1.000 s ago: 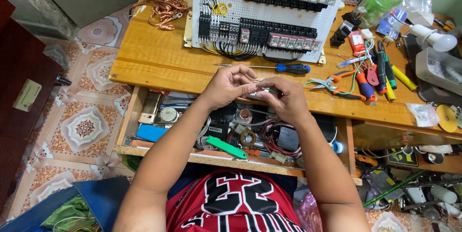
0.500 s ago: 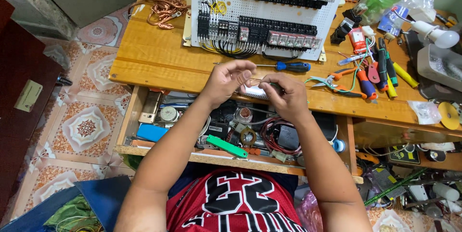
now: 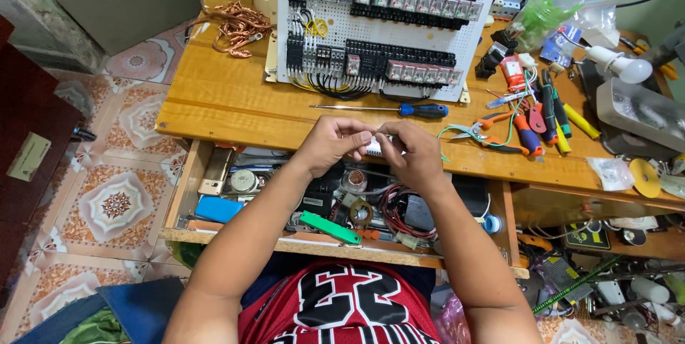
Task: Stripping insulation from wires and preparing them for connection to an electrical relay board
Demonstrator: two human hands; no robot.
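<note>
Pinching small white part between left hand and right hand, above cluttered open drawer.

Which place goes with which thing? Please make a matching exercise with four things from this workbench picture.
Things:
1. screwdriver
2. copper wire
3. green flat tool
4. small white part

Places:
A. in the open drawer
B. between the left hand and the right hand
C. far left corner of the bench top
D. on the bench, just in front of the white panel

Pairs: 1-D, 2-C, 3-A, 4-B
</note>
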